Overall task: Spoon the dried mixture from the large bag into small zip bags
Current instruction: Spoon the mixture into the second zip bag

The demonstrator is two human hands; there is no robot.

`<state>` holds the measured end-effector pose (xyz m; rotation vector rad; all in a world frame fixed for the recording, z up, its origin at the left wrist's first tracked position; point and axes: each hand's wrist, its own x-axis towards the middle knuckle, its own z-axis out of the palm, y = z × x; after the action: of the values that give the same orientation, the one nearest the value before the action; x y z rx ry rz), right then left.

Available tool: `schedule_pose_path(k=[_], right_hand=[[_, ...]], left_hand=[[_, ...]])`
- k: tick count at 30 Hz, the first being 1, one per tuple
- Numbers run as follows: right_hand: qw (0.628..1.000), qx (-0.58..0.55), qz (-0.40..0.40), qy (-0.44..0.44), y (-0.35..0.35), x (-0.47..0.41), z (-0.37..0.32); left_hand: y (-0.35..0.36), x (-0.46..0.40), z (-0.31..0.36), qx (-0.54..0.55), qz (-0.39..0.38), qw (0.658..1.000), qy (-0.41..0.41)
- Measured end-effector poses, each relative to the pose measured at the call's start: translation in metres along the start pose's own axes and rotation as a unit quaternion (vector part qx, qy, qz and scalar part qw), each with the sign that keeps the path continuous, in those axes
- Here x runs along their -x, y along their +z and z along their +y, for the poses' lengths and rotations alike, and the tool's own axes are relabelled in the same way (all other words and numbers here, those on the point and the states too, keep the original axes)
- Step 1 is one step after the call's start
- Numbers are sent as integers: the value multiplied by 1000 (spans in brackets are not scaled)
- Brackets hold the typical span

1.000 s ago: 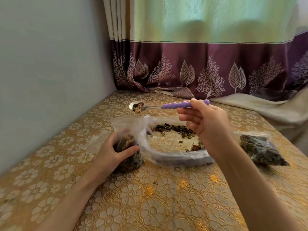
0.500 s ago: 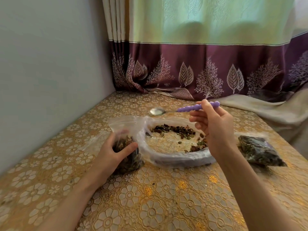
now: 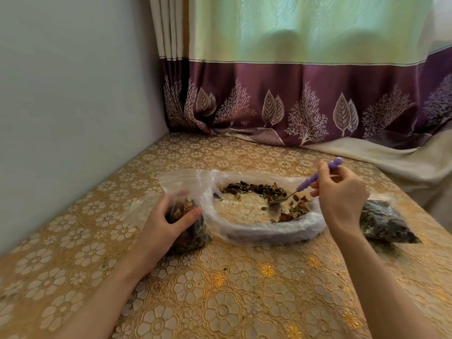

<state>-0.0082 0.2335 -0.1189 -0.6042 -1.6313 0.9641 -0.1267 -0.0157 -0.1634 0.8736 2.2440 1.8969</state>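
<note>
Plastic large bag [image 3: 264,232]: dried mixture [image 3: 256,188] | small zip bag [image 3: 188,226]: part-filled

Pale wall [image 3: 73,94], backlit green-and-purple curtain [image 3: 293,69]

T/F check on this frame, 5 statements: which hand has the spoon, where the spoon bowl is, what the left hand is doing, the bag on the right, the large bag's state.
1. The right hand holds the purple-handled spoon. True.
2. The spoon's bowl is over the small zip bag. False: it is down in the large bag, among the dried mixture.
3. The left hand grips the small zip bag. True.
4. The filled bag on the right is held up off the table. False: it lies on the table, untouched.
5. The large bag is zipped closed. False: it is open, with its rim rolled down.
</note>
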Motion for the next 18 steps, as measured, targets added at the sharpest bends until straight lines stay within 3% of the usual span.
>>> schedule_pose_path(k=[7,13,18], right_hand=[[998,-40,9,42,3,1,14],[979,-53,-93,172,13,2,23],[953,-115,-89,266,7,-2,22]], left_hand=[[0,0,0,-9,-1,1000,1],[0,-1,-1,-9,-3,1000,-4],[-1,0,-2,-7,-3,1000,-4]])
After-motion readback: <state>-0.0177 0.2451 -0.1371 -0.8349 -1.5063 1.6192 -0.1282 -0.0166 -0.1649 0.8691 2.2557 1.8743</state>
